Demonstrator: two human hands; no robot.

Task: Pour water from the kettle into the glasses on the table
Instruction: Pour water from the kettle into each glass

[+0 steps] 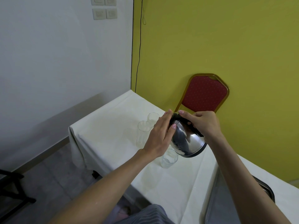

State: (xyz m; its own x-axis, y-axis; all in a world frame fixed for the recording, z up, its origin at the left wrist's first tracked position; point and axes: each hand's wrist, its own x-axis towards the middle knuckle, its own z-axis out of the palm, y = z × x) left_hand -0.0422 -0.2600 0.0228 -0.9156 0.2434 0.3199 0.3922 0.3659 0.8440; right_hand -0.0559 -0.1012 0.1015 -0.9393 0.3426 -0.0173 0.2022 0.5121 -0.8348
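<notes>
A shiny steel kettle [186,141] with a black lid and handle hangs tilted to the left above the white-clothed table [113,120]. My right hand [203,123] grips its black handle from the right. My left hand [160,135] lies flat, fingers straight, against the kettle's left side and lid. Two tall clear glasses stand to the left, one nearer [143,133] and one farther [152,118], both partly behind my left hand. A short glass [169,159] with a little water in it stands just below the kettle.
A red chair with a gold frame [205,92] stands against the yellow wall behind the table. A metal tray [216,198] lies at the table's right near edge. The table's left edge drops to the floor. A dark frame [9,191] is at bottom left.
</notes>
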